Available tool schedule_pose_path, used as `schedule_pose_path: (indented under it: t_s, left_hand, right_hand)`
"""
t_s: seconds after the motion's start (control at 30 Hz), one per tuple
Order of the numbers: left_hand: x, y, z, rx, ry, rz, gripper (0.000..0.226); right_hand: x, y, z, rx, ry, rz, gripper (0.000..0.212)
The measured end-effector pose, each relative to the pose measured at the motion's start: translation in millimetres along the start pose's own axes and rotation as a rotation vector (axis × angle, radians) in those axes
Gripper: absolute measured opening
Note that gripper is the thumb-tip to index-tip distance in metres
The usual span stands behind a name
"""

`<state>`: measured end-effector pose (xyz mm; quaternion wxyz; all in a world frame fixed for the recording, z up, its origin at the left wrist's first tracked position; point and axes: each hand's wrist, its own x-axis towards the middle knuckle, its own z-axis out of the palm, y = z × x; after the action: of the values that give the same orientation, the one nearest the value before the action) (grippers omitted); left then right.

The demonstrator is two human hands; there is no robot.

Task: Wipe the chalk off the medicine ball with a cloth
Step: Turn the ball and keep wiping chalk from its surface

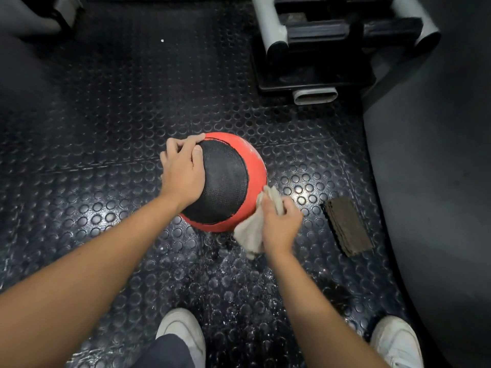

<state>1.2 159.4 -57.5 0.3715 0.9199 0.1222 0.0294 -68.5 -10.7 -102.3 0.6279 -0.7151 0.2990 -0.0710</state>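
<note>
Presently, item 1, the medicine ball (225, 181), red with a black textured panel, is sitting on the studded black floor mat (106, 128), ahead of 2 white shoes (183, 333). It is being steadied by the left hand (183, 171), which is being laid palm-down over its upper left side, fingers draped along the curve and enclosing nothing. Item 2, the beige cloth (251, 235), is being gripped in a bunch by the right hand (280, 224), fingers curled round it, and is being pressed against the red band at the ball's lower right, a loose tail hanging toward the mat. Pale chalk smears (252, 152) are showing on the red band at the upper right, so the wiping is judged to be partly done. For a good result, the ball is probably best being turned under the left palm while the cloth is being drawn along the band in firm overlapping strokes, a fresh fold being offered as each one is soiled. Item 3, a dark brown ridged pad (346, 227), is lying untouched on the mat to the right of the ball.
</note>
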Motion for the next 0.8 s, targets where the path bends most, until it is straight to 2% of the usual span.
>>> schedule_pose_path:
  t_s: [0.17, 0.27, 0.4, 0.53, 0.63, 0.8]
  left_hand:
    - [1, -2, -3, -0.01, -0.011, 0.017, 0.039]
    - [1, -5, -5, -0.02, -0.005, 0.001, 0.039]
    - [-1, -6, -4, -0.029, 0.007, 0.018, 0.039]
    - [-2, -2, -4, -0.022, -0.017, 0.018, 0.039]
    - [-4, 0, -3, -0.01, -0.045, 0.042, 0.039]
    - [-7, 3, -5, -0.004, -0.033, 0.037, 0.039]
  right_hand:
    - [-10, 2, 3, -0.003, -0.01, -0.008, 0.026]
    - [26, -28, 12, -0.001, -0.035, -0.103, 0.031]
    - [53, -57, 25, -0.119, -0.079, -0.222, 0.038]
    - [26, -31, 12, -0.019, -0.04, -0.168, 0.028]
    - [2, -16, -1, -0.022, -0.033, -0.173, 0.034]
    - [43, -50, 18, -0.045, -0.074, -0.186, 0.025]
